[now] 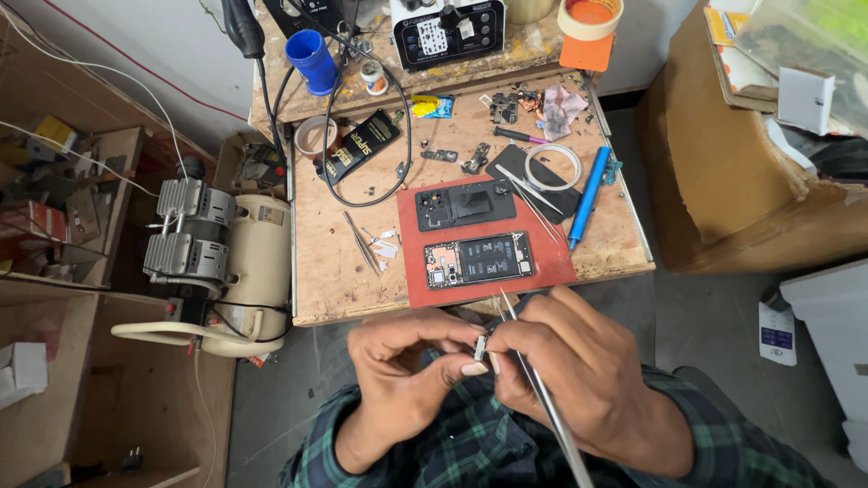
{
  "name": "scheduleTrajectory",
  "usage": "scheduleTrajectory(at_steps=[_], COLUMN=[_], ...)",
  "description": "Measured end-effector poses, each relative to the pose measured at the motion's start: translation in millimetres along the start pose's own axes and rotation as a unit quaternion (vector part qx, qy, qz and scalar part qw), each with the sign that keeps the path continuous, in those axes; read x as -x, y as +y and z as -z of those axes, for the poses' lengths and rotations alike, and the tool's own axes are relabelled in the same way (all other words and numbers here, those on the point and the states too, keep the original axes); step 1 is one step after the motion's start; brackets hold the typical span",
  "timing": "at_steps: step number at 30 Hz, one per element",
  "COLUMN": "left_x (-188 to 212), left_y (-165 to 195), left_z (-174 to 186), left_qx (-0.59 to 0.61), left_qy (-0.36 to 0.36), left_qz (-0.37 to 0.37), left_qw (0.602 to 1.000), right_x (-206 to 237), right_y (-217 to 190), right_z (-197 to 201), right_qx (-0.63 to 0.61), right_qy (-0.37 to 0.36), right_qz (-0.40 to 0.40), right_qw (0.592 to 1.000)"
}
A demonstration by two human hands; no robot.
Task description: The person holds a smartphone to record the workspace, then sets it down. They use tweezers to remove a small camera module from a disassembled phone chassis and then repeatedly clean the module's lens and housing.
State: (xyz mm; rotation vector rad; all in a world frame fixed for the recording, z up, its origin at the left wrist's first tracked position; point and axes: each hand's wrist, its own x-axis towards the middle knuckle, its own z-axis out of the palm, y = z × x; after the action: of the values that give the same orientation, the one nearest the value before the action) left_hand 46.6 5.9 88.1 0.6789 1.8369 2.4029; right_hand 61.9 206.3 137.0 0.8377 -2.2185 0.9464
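My left hand point(411, 370) pinches a tiny metal part point(480, 346) between thumb and fingers, close to my body below the bench edge. My right hand point(570, 361) grips thin metal tweezers point(542, 389) whose tips meet that part. Both hands touch each other over my plaid sleeves. On the red mat point(416, 271) ahead lie an opened phone body point(479, 260) with its inner boards showing and a black back cover point(466, 204) above it.
The wooden bench point(334, 280) also holds a blue screwdriver point(588, 197), spare tweezers point(362, 242), a white cable loop point(553, 167), a blue cup point(312, 61) and a soldering station point(448, 32). An air compressor point(226, 262) stands left; a cardboard box point(741, 181) right.
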Motion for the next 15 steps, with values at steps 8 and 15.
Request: scheduleTrajectory(at_steps=[8,15], left_x=[-6.4,-13.2], left_y=[-1.0,-1.5], left_z=[12.9,20.9], left_qx=[0.129,0.211], left_qy=[-0.077,-0.142], left_qz=[0.147,0.187], left_qw=[0.978,0.949], right_x=[-1.4,0.7], right_y=[-6.8,-1.0], right_z=[3.7,9.5], right_qx=[0.005,-0.083], right_qy=[-0.040,-0.080], right_qz=[-0.048,-0.091], right_qw=[0.998,0.989])
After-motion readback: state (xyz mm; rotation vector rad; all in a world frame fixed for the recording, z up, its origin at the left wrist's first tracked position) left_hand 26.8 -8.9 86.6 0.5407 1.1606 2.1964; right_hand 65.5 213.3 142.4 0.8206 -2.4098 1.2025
